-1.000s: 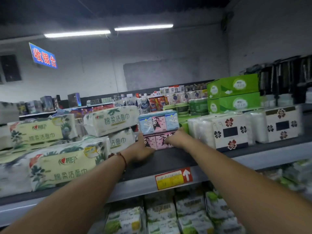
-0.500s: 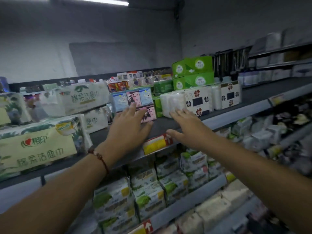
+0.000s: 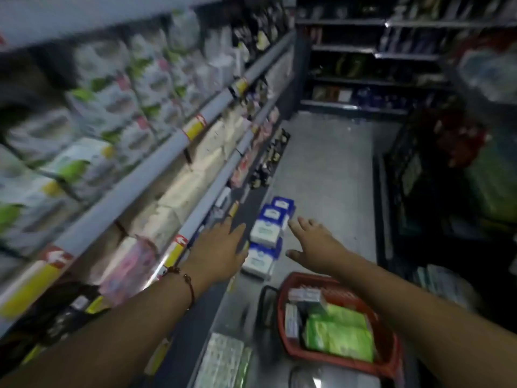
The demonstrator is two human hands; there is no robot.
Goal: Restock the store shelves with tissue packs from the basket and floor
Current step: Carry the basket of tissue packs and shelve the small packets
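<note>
- Fingers (image 3: 300, 223) spread on my right hand (image 3: 316, 245); my left hand (image 3: 221, 247) is open too, both empty.
- Blue-and-white rectangular tissue packs (image 3: 265, 233) lie stacked on the grey floor between my hands.
- Red plastic basket (image 3: 389, 343) sits nearer me, holding green packs (image 3: 338, 336).

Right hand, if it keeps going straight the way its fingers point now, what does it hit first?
Probably the blue and white tissue packs on the floor. The right hand is open, fingers aimed at their upper end, nothing visibly between. Depth is unclear, so it might pass just above them.
</note>
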